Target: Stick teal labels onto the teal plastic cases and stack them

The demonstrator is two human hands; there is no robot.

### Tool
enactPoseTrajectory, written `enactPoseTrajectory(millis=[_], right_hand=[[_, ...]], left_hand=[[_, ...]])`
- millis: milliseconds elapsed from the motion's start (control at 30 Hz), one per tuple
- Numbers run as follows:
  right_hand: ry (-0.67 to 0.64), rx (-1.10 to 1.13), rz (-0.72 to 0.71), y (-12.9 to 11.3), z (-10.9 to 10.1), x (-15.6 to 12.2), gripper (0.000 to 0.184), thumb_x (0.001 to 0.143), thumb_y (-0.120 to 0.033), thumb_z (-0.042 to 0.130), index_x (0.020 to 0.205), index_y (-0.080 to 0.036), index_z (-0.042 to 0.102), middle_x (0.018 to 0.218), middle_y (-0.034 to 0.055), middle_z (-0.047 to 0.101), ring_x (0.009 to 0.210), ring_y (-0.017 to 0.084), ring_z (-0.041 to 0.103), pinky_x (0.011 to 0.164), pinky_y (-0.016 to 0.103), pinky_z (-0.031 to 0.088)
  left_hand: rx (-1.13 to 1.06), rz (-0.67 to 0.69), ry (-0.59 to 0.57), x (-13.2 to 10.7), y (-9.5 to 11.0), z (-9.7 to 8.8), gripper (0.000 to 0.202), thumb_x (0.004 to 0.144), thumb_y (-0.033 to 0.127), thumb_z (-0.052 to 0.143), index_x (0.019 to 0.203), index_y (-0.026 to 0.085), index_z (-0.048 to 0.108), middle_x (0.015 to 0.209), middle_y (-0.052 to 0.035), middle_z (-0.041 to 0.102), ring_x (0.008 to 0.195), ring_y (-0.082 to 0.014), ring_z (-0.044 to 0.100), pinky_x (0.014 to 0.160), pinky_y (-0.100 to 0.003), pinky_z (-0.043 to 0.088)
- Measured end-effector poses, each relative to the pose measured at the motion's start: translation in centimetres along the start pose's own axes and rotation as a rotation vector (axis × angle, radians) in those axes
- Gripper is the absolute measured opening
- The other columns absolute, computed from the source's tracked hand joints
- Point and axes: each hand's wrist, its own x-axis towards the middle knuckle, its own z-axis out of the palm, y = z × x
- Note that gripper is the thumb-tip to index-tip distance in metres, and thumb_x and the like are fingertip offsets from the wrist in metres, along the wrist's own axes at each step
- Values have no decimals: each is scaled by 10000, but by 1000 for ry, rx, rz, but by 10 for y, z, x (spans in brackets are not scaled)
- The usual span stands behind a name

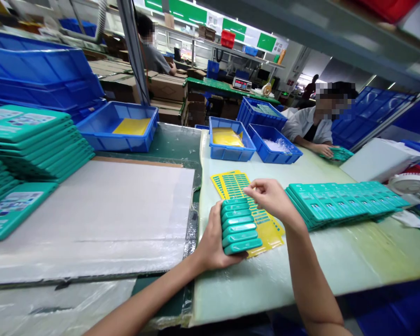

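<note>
My left hand [212, 245] is wrapped round a stack of several flat green plastic cases [240, 226], their narrow edges turned up toward me. Just above and right of that stack, my right hand [271, 198] has thumb and forefinger pinched together; anything between the fingertips is too small to make out. Beneath both hands lie yellow sticker sheets [271, 235] with rows of small green labels. To the right of my right hand, a long row of green cases [339, 200] leans in overlapping order on the pale table mat [238, 294].
Stacked green cases [28, 126] stand at the left beside a white board [126, 210]. Blue bins [231, 152] hold yellow sheets and clear plastic pieces. Across the table a co-worker [311, 123] handles green cases. A metal post [133, 51] rises behind the left bin.
</note>
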Motion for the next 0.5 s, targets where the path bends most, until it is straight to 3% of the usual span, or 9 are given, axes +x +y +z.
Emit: enactPoseTrajectory(millis=[133,233,300,400,500], right_hand=[[-74,194,-44,17,7,3,458,829,-630,820,854,-172,801,863,94,795,814,247,733,737,359,574],[48,219,35,21,17,8,476,825,-636,790,770,-164,768,735,93,760,704,246,715,696,381,582],[102,238,-31,16,23,9,432,873,-588,771,815,-161,799,803,103,796,770,250,746,763,389,601],[-86,220,-213,1,31,5,284,905,-474,821,933,-196,869,1003,89,853,973,258,787,898,384,602],[-128,151,-330,-5,32,4,151,906,-352,821,850,-216,856,936,64,848,940,250,783,923,395,581]], left_hand=[[-11,24,9,-3,-5,1,1444,721,597,970,1757,343,-2,1678,-204,334,1561,-538,425,1263,-807,420],[-2,13,-5,-5,-7,1,1507,679,567,1002,1761,354,-27,1695,-209,303,1569,-555,402,1277,-819,394],[-4,-5,-22,-3,-6,0,1519,671,535,1013,1757,351,-34,1702,-213,287,1574,-556,393,1279,-827,379],[-29,-6,-23,0,-2,0,1464,676,510,1012,1744,332,26,1693,-213,297,1572,-541,397,1280,-808,386],[-29,-8,-20,1,0,0,1455,656,495,1022,1737,287,72,1682,-222,315,1572,-525,402,1302,-754,399]])
